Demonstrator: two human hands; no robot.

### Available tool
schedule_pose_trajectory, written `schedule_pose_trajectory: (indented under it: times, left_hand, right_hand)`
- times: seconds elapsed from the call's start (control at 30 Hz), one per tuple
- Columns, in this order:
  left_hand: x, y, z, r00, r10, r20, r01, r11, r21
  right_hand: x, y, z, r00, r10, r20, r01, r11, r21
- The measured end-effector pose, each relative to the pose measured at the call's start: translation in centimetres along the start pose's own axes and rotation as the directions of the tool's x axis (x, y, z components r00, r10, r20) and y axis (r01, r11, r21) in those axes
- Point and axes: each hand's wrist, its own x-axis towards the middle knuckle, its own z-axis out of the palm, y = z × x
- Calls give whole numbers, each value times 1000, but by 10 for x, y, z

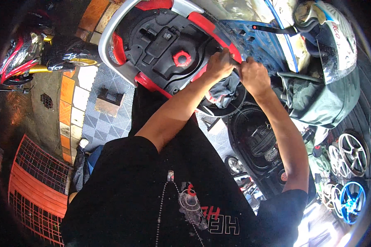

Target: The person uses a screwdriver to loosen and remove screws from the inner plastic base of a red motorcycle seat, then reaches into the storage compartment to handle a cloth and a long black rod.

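Note:
In front of me is a scooter body (152,68) with its seat off, showing black inner plastic, red side panels and a grey rear rail (104,41). A red fuel cap (181,58) sits in its middle. My left hand (221,66) is closed at the right edge, next to a red side panel (228,46). Close beside it, my right hand (253,76) is closed too, knuckles up. Something thin shows between the two fists, but its kind is hidden by the fingers. Below them lies a bundle of dark cloth (226,91) in the scooter's opening.
A black plastic part (255,140) with a round hollow stands at right. Beyond are a helmet (338,41), a dark green cover (321,99), and several wheel rims (352,201). A metal block (109,101) rests on the grey tiles; a red rack (39,185) and another motorbike (22,57) are left.

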Motion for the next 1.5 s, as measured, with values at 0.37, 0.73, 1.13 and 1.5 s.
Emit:
schedule_pose_trajectory:
  times: [0.37, 0.73, 1.13, 1.5]
  left_hand:
    - [-7, 9, 17, 998, -36, -42, 35, 999, -14]
    - [10, 11, 24, 997, 17, -79, -25, 994, -106]
    - [15, -22, 29, 999, 11, -42, -9, 999, 39]
    - [13, 3, 20, 996, -39, -74, 33, 996, -79]
  right_hand:
    - [-12, 4, -19, 982, 126, -139, -95, 973, 209]
    - [-3, 27, 33, 959, 267, -90, -251, 955, 160]
    - [4, 22, -2, 947, -299, -118, 264, 933, -246]
    - [13, 20, -11, 955, 295, 36, -290, 900, 326]
